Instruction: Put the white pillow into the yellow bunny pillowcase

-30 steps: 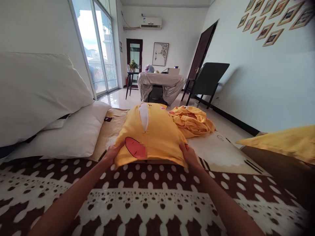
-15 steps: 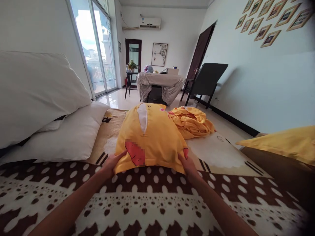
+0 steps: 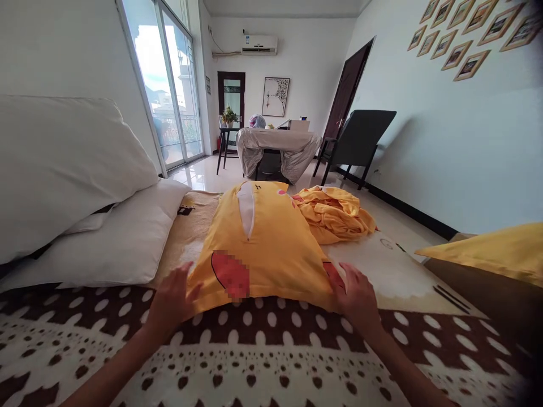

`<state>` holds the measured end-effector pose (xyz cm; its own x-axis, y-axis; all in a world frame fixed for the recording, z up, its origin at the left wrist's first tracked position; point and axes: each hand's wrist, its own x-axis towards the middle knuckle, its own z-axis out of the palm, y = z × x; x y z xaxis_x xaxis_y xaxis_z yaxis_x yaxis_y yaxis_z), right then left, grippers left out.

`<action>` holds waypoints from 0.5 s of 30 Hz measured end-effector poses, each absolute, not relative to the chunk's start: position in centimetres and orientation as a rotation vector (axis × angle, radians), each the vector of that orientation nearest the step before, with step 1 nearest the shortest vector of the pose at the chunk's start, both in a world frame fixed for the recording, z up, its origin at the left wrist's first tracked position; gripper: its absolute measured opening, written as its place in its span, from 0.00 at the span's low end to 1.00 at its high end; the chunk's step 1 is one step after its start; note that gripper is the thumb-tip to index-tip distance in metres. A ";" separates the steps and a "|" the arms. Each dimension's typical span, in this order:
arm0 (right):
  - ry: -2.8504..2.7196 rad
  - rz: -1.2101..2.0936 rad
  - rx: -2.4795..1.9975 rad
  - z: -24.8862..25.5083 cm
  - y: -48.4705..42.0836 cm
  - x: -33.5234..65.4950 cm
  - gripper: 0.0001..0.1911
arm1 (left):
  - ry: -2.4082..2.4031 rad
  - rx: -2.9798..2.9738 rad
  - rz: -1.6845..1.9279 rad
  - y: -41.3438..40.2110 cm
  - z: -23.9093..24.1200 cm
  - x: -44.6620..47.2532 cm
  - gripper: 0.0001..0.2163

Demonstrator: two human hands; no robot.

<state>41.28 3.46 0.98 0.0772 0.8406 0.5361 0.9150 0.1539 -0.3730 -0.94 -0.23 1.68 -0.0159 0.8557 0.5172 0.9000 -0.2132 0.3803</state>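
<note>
A yellow pillow [image 3: 280, 249] with red patches and a slit showing white filling lies on the bed in front of me. My left hand [image 3: 172, 297] rests at its near left corner, fingers stretched and thumb apart, against the fabric edge. On the other side, my right hand [image 3: 358, 297] is at the near right corner, fingers spread beside a red patch. Neither hand appears closed on the cloth. Just behind the pillow to the right sits a crumpled heap of yellow fabric [image 3: 339, 215].
White pillows [image 3: 123, 243] are stacked on the left of the patterned blanket [image 3: 237, 367]. Another yellow cloth [image 3: 500, 251] lies at the right edge. Beyond the bed stand a covered table [image 3: 280, 138] and a dark chair [image 3: 360, 138].
Both hands have moved outward from the pillow's near edge and their fingers have loosened from the fabric. The near edge now lies wider and slightly closer to me.
</note>
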 end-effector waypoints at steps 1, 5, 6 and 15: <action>-1.881 -0.311 -1.560 1.1 2.9 39.7 0.29 | -1.690 -2.244 -0.934 -0.9 1.8 0.5 0.26; -2.348 -0.684 -1.159 1.0 2.2 33.2 0.32 | -1.207 -2.360 -0.526 -0.8 1.0 5.9 0.28; -2.377 -0.757 -1.135 0.7 2.5 32.5 0.32 | -1.205 -2.317 -0.472 -0.2 0.6 6.3 0.27; -2.278 -0.808 -1.320 1.8 4.0 38.8 0.16 | -1.519 -2.222 -0.561 2.2 2.2 1.4 0.16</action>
<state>38.81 4.03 1.83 -0.4836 0.6528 0.5831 0.8743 0.3917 0.2866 1.36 2.18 2.16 0.3328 0.7811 0.5284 0.9370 -0.3370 -0.0920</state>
